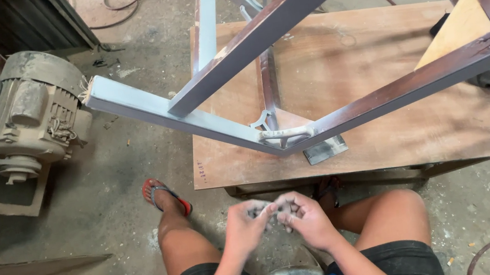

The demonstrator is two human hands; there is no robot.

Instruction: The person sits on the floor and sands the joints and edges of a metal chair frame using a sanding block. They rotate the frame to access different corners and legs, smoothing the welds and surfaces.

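Both hands meet fingertip to fingertip above the floor, just in front of the near edge of the plywood surface (374, 80). The left hand (244, 225) has its fingers curled inward in a partly closed grip; the right hand (306, 216) mirrors it, fingers bent toward the left. The fingertips appear dusted with grey material; whether either grip encloses an object cannot be told. One welded metal frame (206, 120), painted grey and red-brown, rests on the surface and overhangs its left edge. One small flat metal plate (325, 148) lies on the surface beneath the frame's near corner. One electric motor (27, 116) stands on the floor well to the left of the surface. One foot in a red sandal (166, 197) rests on the floor just left of the surface's near corner.
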